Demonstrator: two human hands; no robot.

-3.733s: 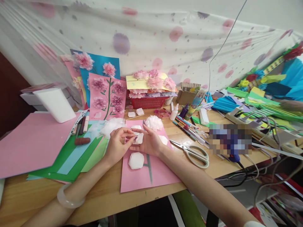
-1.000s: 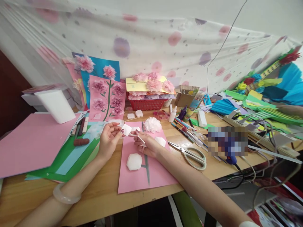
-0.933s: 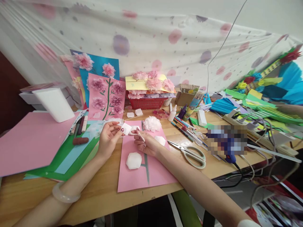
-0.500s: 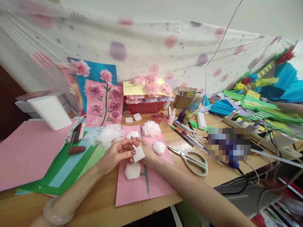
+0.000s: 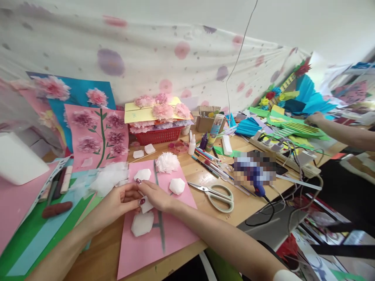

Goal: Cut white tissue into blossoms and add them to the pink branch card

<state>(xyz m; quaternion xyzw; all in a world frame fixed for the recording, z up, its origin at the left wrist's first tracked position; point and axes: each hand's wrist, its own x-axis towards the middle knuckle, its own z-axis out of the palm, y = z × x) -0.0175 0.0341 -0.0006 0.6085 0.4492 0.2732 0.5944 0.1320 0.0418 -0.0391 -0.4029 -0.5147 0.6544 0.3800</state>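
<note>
A small white paper piece (image 5: pixel 146 205) is pinched between the fingers of my left hand (image 5: pixel 126 200), which is closed on it. Bent over the same piece, my right hand (image 5: pixel 155 196) touches it from the other side, its fingers closed and partly hidden. Both hands hover over a pink sheet (image 5: pixel 175 234) bearing a painted grey-green stem. White paper pads lie on the sheet: one (image 5: pixel 142 224) just below my hands, one (image 5: pixel 142 175) above them, and one (image 5: pixel 177 186) right of the stem. A fluffy white paper flower (image 5: pixel 167 162) sits at the stem's top.
Scissors (image 5: pixel 215 193) lie right of the sheet, with pens and a blue glue gun (image 5: pixel 257 180) beyond. Behind stand a red basket (image 5: pixel 158 136) of paper flowers and a pink flower picture (image 5: pixel 96 136). Another person's arm (image 5: pixel 345 132) reaches in at the right.
The view has turned right, so everything appears farther left. The held white piece is now more covered by my right hand. More of the other person's arm shows.
</note>
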